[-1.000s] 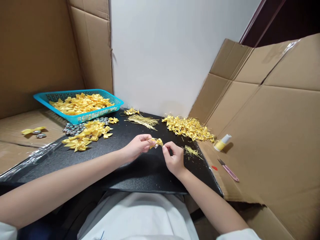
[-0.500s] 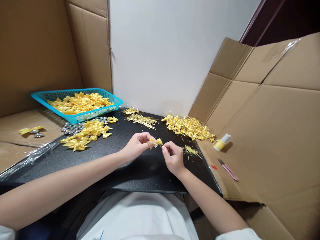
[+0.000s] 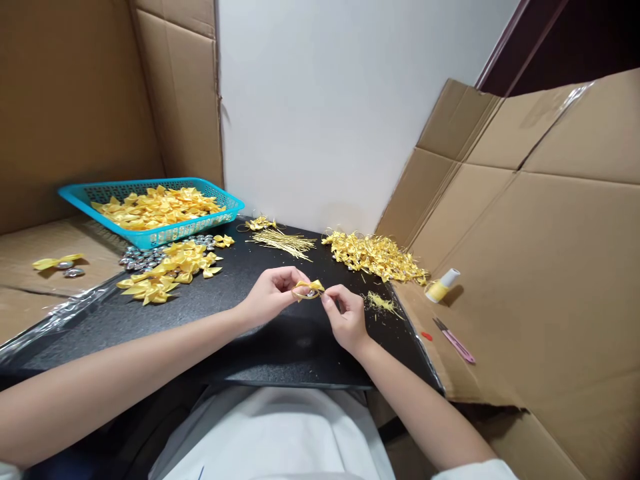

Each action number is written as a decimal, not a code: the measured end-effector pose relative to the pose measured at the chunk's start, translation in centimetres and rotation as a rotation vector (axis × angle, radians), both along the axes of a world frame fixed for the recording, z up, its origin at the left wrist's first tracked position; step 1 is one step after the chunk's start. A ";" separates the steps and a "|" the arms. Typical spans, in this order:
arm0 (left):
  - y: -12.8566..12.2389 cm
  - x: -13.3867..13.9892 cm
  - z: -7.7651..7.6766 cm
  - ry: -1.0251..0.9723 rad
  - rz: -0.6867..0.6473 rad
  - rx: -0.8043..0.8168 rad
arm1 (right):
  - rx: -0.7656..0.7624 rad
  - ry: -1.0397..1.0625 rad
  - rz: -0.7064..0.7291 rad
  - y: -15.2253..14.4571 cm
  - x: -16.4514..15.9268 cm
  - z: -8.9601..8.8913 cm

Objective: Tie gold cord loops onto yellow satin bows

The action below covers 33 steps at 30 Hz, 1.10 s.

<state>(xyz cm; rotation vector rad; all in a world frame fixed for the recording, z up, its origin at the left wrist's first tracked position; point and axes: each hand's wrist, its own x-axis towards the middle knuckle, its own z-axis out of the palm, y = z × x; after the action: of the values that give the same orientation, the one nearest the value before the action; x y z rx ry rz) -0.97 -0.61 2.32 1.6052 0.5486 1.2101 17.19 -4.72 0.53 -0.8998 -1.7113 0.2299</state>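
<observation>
A small yellow ribbon bow (image 3: 315,285) with a shiny silver bead is pinched in the fingertips of my left hand (image 3: 274,293), above the black table (image 3: 220,347). A thin gold cord (image 3: 311,297) curves in a loop below the bow. My right hand (image 3: 346,317) is closed in a pinch at the bow's right side, on the end of that cord. The exact fingertip contact there is small and partly hidden.
Yellow bows fill a blue basket (image 3: 150,239) at the left. Before it lie loose bows (image 3: 185,260) and silver beads (image 3: 143,259). Cut gold cords (image 3: 283,243), a pile of corded bows (image 3: 375,257), thread trimmings (image 3: 381,302), a thread spool (image 3: 443,285) and pink snips (image 3: 457,343) lie beyond and right.
The gold cord now bows out into a wider loop below the bow. Both hands stay almost in place, and the view has shifted slightly.
</observation>
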 end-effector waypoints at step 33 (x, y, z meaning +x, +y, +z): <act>-0.1 0.0 0.0 0.026 -0.053 -0.093 | 0.007 0.011 0.058 0.1 0.2 0.0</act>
<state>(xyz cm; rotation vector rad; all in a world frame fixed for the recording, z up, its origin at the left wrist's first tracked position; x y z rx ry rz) -0.96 -0.69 2.32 1.5488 0.5675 1.1104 17.37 -4.67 0.50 -0.8434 -1.7286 0.2666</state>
